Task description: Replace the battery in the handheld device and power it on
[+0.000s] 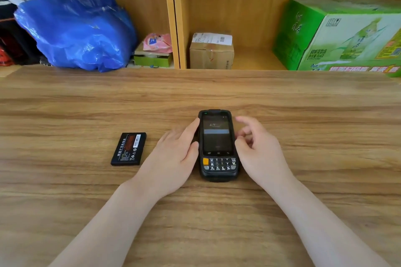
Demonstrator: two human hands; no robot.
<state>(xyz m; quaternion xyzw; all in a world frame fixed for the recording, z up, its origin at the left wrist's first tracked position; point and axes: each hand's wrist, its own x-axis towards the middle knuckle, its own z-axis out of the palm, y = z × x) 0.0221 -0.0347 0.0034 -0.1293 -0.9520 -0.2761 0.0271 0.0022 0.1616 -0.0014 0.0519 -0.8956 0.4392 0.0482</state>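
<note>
The handheld device (218,146) lies face up on the wooden table (303,104), its screen dimly lit with text too faint to read. The left hand (173,158) rests against its left edge with straight fingers, hiding that side. The right hand (258,147) sits just beside the right edge, fingers loosely curled and holding nothing; whether it touches is unclear. A loose battery (129,149) lies to the left, apart from both hands, its label too small to read.

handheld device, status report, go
Left hand steadying handheld device by its edge, right hand beside it. Screen lit. Spare battery lying left, nothing obstructing.
</note>
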